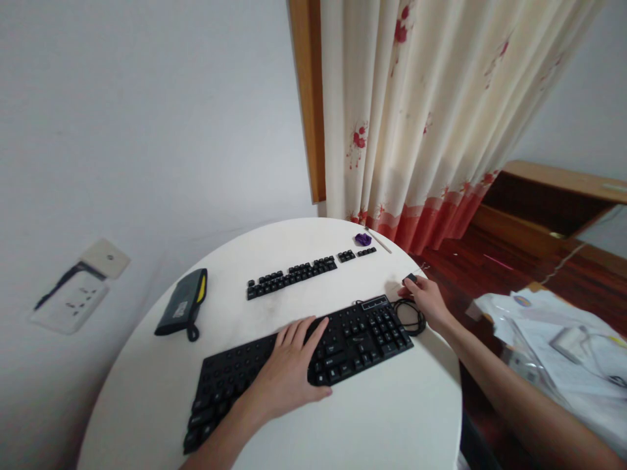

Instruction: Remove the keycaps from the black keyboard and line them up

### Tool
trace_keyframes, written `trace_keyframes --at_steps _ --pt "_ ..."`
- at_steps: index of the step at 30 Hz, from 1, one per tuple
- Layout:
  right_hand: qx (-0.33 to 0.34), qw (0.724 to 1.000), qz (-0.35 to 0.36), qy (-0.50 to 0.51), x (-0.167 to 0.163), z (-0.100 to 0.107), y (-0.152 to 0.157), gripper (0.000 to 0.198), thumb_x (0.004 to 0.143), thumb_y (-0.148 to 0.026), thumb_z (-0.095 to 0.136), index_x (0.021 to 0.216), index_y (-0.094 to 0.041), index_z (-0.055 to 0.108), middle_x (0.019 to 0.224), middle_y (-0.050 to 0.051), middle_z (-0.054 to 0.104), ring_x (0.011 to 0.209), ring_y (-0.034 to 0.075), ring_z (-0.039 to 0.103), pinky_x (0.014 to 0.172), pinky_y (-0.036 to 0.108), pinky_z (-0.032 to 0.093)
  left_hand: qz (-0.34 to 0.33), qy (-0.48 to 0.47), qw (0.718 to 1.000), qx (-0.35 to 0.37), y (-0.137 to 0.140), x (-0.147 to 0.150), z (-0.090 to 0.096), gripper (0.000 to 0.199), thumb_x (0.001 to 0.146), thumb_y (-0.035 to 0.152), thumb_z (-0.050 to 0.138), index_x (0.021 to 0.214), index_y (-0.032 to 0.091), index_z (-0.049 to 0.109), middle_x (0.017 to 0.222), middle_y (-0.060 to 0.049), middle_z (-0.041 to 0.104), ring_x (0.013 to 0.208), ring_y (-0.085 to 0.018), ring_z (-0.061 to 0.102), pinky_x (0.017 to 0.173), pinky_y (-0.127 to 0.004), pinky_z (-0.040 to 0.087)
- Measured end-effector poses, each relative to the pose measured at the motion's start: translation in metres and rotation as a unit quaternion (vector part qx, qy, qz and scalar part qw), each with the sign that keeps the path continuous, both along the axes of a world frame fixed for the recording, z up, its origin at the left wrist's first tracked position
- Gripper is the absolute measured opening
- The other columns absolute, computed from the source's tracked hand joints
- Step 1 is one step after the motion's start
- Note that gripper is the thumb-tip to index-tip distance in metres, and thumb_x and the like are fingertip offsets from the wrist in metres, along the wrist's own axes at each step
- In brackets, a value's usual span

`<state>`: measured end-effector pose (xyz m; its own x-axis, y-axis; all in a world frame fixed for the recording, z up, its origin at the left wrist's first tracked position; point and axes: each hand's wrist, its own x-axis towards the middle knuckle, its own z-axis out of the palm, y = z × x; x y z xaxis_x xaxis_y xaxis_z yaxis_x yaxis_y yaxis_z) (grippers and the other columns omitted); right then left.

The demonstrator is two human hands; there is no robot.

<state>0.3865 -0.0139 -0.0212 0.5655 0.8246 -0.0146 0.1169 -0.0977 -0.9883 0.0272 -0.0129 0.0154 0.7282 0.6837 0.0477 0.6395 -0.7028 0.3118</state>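
A black keyboard (362,346) lies at a slant on the white round table (416,405), with the upper keys on its left half removed. My left hand (291,372) rests across its middle, fingers spread and thumb at the near edge. Near the table's right edge, my right hand (426,297) pinches a small black keycap puller (409,279) with thin wire ends. Just beneath that hand, the keyboard's coiled cable (416,324) sits beside the keyboard. Beyond the keyboard, loose black keycaps (291,277) stand grouped in rows.
A dark green case (182,303) with a yellow stripe is at the table's left. At the far edge lie a crumpled purple cloth (363,239) and a thin brush (379,241). Papers and plastic (553,346) are to the right. A wall and curtain (392,130) stand behind.
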Motion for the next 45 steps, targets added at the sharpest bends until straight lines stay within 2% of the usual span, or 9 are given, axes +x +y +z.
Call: trace_keyframes --at_steps 7,11,13,15,19,24,29,37,45 --pt "-0.013 0.999 0.009 -0.045 0.005 0.001 -0.009 0.022 0.079 -0.036 0.066 0.073 -0.015 0.065 0.066 0.008 0.072 0.061 0.021 0.068 0.059 0.031 0.052 -0.009 0.004 1.000 -0.001 -0.002 -0.002 -0.003 0.112 0.060 0.051 0.081 0.152 0.035 0.021 0.156 -0.008 0.028 0.141 -0.035 0.028 0.115 -0.053 0.025" --pt "0.025 0.988 0.027 -0.150 -0.004 0.012 -0.003 0.024 0.084 -0.036 0.062 0.071 -0.016 0.064 0.068 0.007 0.072 0.064 0.020 0.066 0.064 0.031 0.049 -0.010 0.007 1.000 -0.004 -0.002 -0.003 -0.004 0.114 0.060 0.062 0.078 0.153 0.034 0.018 0.160 -0.009 0.020 0.143 -0.036 0.022 0.114 -0.054 0.024" --pt "0.059 0.981 0.068 -0.173 -0.018 0.021 -0.002 0.025 0.088 -0.036 0.058 0.074 -0.016 0.065 0.072 0.006 0.072 0.069 0.020 0.066 0.068 0.031 0.048 -0.009 0.007 1.000 -0.002 -0.002 -0.002 -0.003 0.109 0.064 0.064 0.075 0.153 0.033 0.019 0.160 -0.009 0.020 0.144 -0.035 0.021 0.115 -0.054 0.024" --pt "0.089 0.971 0.134 -0.176 -0.039 0.030 -0.004 0.024 0.092 -0.035 0.054 0.079 -0.017 0.064 0.075 0.005 0.071 0.069 0.019 0.064 0.067 0.030 0.048 -0.010 0.002 1.000 0.005 -0.002 0.000 -0.003 0.092 0.076 0.061 0.068 0.152 0.031 0.025 0.159 -0.008 0.024 0.144 -0.032 0.023 0.116 -0.052 0.024" --pt "0.109 0.917 0.292 -0.250 -0.083 0.043 -0.007 0.022 0.096 -0.031 0.050 0.081 -0.020 0.063 0.077 0.003 0.067 0.072 0.019 0.061 0.069 0.030 0.047 -0.007 -0.029 0.999 0.028 -0.004 0.008 -0.003 0.056 0.092 0.047 0.054 0.144 0.028 0.042 0.151 -0.005 0.039 0.139 -0.027 0.034 0.117 -0.048 0.028" --pt "0.154 0.849 0.375 -0.341 -0.106 0.044 -0.004 0.013 0.097 -0.024 0.049 0.087 -0.020 0.057 0.081 0.005 0.063 0.075 0.019 0.057 0.071 0.030 0.045 -0.002 -0.038 0.999 0.033 -0.006 0.013 -0.004 0.046 0.095 0.037 0.052 0.140 0.028 0.047 0.147 -0.004 0.044 0.136 -0.025 0.038 0.116 -0.047 0.031" --pt "0.140 0.835 0.404 -0.347 -0.105 0.037 -0.005 0.015 0.098 -0.025 0.046 0.085 -0.021 0.053 0.079 0.004 0.060 0.072 0.019 0.055 0.069 0.030 0.045 0.005 -0.039 0.999 0.022 -0.006 0.014 -0.002 0.045 0.094 0.035 0.053 0.139 0.030 0.047 0.146 -0.003 0.045 0.136 -0.024 0.038 0.116 -0.046 0.031" --pt "0.152 0.799 0.459 -0.356 -0.100 0.045 -0.008 0.013 0.099 -0.022 0.044 0.097 -0.020 0.057 0.090 0.007 0.064 0.083 0.021 0.059 0.080 0.033 0.046 0.005 -0.038 0.999 0.013 -0.007 0.015 0.001 0.045 0.095 0.034 0.051 0.139 0.028 0.047 0.146 -0.004 0.044 0.136 -0.024 0.037 0.116 -0.045 0.030" --pt "0.129 0.803 0.433 -0.389 -0.102 0.040 -0.011 0.015 0.098 -0.022 0.045 0.087 -0.020 0.055 0.081 0.006 0.063 0.075 0.020 0.057 0.071 0.031 0.044 0.012 -0.042 0.999 0.013 -0.008 0.017 0.000 0.043 0.094 0.029 0.053 0.138 0.028 0.048 0.144 -0.004 0.045 0.134 -0.024 0.037 0.115 -0.045 0.030"
